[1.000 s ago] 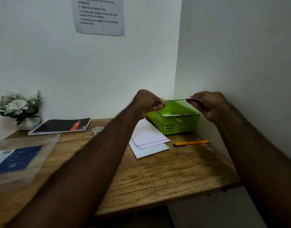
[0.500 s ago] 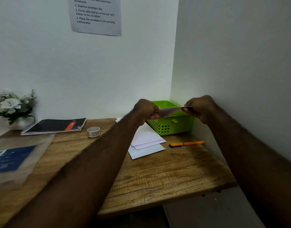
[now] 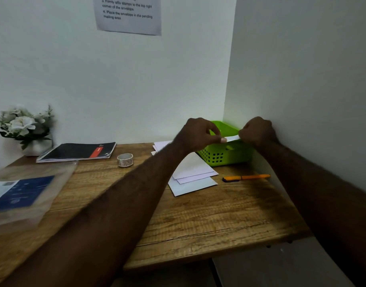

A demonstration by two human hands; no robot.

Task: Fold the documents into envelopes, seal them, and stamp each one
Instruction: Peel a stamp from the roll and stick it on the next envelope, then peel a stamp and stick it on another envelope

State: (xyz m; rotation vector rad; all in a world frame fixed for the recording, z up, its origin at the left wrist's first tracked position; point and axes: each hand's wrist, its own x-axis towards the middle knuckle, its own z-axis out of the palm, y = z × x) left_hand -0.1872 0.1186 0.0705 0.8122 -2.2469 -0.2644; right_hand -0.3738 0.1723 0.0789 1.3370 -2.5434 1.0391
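left hand (image 3: 200, 134) and right hand (image 3: 257, 131), fingers curled, pinch the ends of a thin flat white paper (image 3: 232, 138), held just over the perforated green plastic basket (image 3: 223, 156) in the far right corner of the grainy wooden worktop (image 3: 209, 220).

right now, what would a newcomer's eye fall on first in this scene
First the two hands meeting at the far right corner of the desk: the left hand and right hand each pinch an end of a flat white piece, probably an envelope, just above the bright green basket. Next comes the loose stack of white envelopes lying in front of the basket, with the orange pen to its right.
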